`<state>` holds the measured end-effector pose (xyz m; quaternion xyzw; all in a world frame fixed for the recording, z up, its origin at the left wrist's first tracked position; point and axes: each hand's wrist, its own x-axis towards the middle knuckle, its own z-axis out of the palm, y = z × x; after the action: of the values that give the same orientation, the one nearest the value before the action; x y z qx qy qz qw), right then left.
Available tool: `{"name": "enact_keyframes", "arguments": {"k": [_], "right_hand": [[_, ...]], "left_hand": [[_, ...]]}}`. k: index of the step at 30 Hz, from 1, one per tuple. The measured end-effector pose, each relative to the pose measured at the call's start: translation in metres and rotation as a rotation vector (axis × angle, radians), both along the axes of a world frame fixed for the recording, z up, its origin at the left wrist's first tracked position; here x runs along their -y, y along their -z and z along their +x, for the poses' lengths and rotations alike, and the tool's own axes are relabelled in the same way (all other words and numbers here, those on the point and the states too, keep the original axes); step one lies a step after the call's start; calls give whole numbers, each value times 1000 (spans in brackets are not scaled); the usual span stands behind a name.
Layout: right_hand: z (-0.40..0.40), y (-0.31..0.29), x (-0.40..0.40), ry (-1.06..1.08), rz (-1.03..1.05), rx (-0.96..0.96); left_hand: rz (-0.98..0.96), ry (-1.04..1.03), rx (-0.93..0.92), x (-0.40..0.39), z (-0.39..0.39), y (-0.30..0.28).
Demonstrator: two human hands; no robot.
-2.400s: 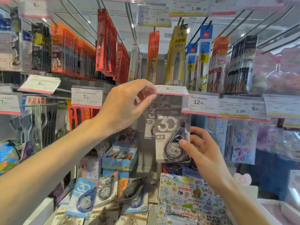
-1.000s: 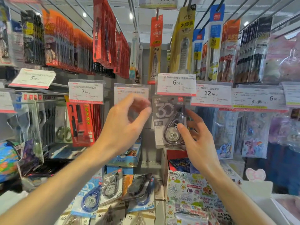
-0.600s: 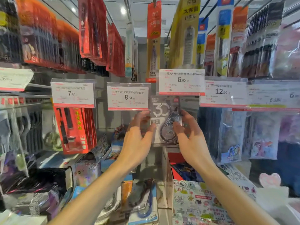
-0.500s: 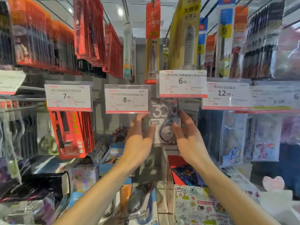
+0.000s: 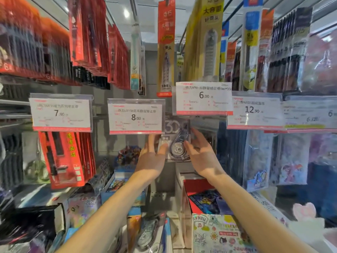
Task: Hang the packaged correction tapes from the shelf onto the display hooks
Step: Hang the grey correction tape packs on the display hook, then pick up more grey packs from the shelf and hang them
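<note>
A grey packaged correction tape (image 5: 176,141) marked "30" hangs upright just under the 6.00 price tag (image 5: 202,97). The tag hides its top edge and the display hook. My left hand (image 5: 151,158) pinches the pack's left edge, thumb in front and fingers behind. My right hand (image 5: 200,157) grips its right side, thumb on the clear blister. Further packaged correction tapes (image 5: 148,232) lie flat on the shelf below, between my forearms.
Price tags 8.00 (image 5: 135,116), 7.90 (image 5: 61,113) and 12.90 (image 5: 253,110) flank the spot. Red packs (image 5: 63,157) hang at the left, clear sleeves (image 5: 259,157) at the right. Tall pen packs (image 5: 207,46) hang overhead. Boxes (image 5: 217,232) crowd the shelf.
My left hand let go of the 6.00 tag and dropped to the pack's left edge. The tag swung down. Both hands pushed the pack further back under it, and the view moved closer.
</note>
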<state>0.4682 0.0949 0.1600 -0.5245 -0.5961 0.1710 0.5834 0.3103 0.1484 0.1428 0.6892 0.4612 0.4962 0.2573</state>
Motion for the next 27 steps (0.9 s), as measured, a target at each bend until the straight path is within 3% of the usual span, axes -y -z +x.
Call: {"name": "enact_keyframes", "arguments": {"k": [3, 7, 11, 19, 27], "right_hand": [[4, 0, 8, -19, -39, -21], [19, 5, 30, 12, -13, 12], [28, 8, 70, -5, -2, -116], [28, 31, 164, -154, 31, -267], [9, 75, 209, -166, -31, -318]], "left_hand": [[62, 34, 47, 9, -5, -5], [126, 78, 254, 42, -16, -10], [147, 111, 316, 85, -32, -10], [87, 176, 413, 181, -59, 18], [33, 122, 533, 231, -94, 65]]}}
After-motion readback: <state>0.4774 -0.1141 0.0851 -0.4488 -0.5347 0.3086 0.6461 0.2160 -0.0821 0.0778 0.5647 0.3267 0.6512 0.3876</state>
